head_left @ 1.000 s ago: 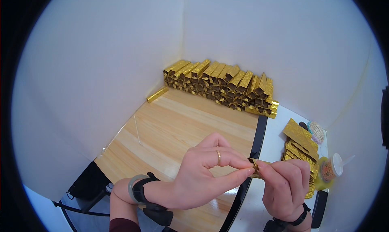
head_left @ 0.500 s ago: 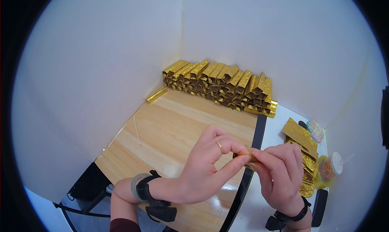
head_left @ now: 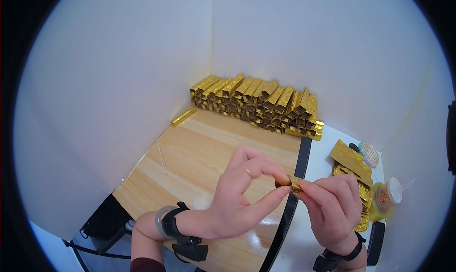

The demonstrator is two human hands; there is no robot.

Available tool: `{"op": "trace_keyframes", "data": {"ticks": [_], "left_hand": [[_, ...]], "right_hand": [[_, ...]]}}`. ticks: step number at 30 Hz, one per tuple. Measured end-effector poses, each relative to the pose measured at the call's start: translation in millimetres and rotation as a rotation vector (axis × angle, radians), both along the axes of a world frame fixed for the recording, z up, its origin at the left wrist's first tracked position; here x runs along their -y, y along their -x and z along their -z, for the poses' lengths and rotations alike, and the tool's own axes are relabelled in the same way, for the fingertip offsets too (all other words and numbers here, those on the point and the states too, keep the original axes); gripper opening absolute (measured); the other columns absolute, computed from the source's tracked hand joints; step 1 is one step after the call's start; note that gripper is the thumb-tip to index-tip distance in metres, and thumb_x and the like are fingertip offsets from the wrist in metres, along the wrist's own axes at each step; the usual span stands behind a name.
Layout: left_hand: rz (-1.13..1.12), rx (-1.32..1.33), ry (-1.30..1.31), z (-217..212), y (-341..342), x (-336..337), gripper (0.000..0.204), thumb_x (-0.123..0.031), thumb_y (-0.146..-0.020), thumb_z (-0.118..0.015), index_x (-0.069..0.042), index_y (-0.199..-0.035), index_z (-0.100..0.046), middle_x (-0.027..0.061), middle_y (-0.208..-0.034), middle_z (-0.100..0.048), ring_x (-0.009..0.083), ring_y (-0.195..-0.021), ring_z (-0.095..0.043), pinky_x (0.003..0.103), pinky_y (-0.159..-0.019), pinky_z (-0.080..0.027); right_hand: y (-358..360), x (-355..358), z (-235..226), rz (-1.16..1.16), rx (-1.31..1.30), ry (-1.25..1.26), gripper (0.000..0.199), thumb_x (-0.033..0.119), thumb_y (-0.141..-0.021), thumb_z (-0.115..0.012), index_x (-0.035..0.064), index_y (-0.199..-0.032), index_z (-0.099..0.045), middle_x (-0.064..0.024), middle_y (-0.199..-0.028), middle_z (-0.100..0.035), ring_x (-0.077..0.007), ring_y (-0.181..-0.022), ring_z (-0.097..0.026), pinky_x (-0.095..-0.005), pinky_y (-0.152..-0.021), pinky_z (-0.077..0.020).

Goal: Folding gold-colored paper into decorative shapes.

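Note:
Between my two hands is a small gold foil-paper piece (head_left: 295, 182), seen nearly end-on, so most of its shape is hidden by fingers. My left hand (head_left: 244, 191) pinches its left end between thumb and forefinger. From the other side, the thumb and forefinger of my right hand (head_left: 332, 205) grip its right end, with the other fingers curled in. Both hands are held above the dark edge strip of the wooden table. At the back, several gold foil-paper tubes (head_left: 256, 98) are stacked in rows, their open ends facing me.
A lone gold tube (head_left: 184, 116) lies by the left wall. A thin white stick (head_left: 161, 156) rests on the wooden table (head_left: 204, 153). To the right, flat gold packets (head_left: 351, 158) lie piled on a white surface, beside a clear cup (head_left: 389, 193) and a round woven item (head_left: 369, 154).
My right hand has shifted slightly right, and my fingers have spread a little apart. More of the gold piece now shows between them.

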State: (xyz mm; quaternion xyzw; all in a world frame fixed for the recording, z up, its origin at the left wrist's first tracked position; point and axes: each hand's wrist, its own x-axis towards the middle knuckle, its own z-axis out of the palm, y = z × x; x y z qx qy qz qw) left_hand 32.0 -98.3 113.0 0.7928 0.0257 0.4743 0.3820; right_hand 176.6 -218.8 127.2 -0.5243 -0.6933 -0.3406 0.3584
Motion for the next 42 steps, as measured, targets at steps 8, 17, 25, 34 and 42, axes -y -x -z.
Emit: {"op": "trace_keyframes", "data": {"ticks": [8,17,25,34,42], "left_hand": [[-0.098,0.007,-0.260,-8,3,-3,0.025,-0.001,-0.072,-0.076,-0.010,-0.095,-0.071,-0.0018,-0.081,-0.067,0.0168,-0.078,-0.048,0.028,-0.072,-0.040],[-0.209,0.032,-0.332,-7,2,-10,0.022,0.002,-0.068,-0.077,-0.010,-0.087,-0.072,-0.0018,-0.077,-0.065,0.0179,-0.076,-0.048,0.027,-0.068,-0.041],[-0.295,0.224,-0.017,-5,1,-29,0.012,0.003,-0.077,-0.070,-0.004,-0.084,-0.064,0.0018,-0.081,-0.055,0.0135,-0.079,-0.047,0.026,-0.074,-0.039],[-0.279,0.223,-0.082,2,-3,-24,0.017,0.002,-0.071,-0.076,-0.007,-0.083,-0.069,0.0031,-0.078,-0.058,0.0128,-0.074,-0.052,0.025,-0.064,-0.042],[-0.045,-0.200,-0.362,-7,3,-18,0.012,-0.001,-0.072,-0.074,-0.009,-0.080,-0.069,0.0048,-0.073,-0.064,0.0155,-0.068,-0.056,0.027,-0.056,-0.040]], "right_hand": [[-1,-1,0,-0.032,-0.010,-0.014,0.028,0.004,-0.065,-0.077,0.0015,-0.091,-0.068,-0.0035,-0.077,-0.058,-0.0195,-0.066,-0.052,-0.0281,-0.055,-0.0410],[-6,1,-6,0.009,-0.020,0.027,0.033,0.011,-0.064,-0.080,0.0025,-0.093,-0.067,-0.0048,-0.082,-0.059,-0.0213,-0.072,-0.054,-0.0319,-0.063,-0.0432],[-39,15,-24,0.213,-0.378,-0.156,0.055,0.016,-0.068,-0.082,0.0057,-0.114,-0.054,-0.0053,-0.101,-0.053,-0.0172,-0.089,-0.049,-0.0285,-0.073,-0.0404],[-55,12,-26,-0.326,-1.077,0.064,0.017,-0.001,-0.084,-0.064,0.0005,-0.100,-0.059,-0.0023,-0.098,-0.054,-0.0066,-0.079,-0.049,-0.0198,-0.067,-0.0406],[-65,17,-31,-0.420,-1.107,0.188,0.003,0.001,-0.086,-0.063,-0.0023,-0.086,-0.062,-0.0019,-0.093,-0.055,-0.0070,-0.081,-0.052,-0.0211,-0.068,-0.0428]]}}
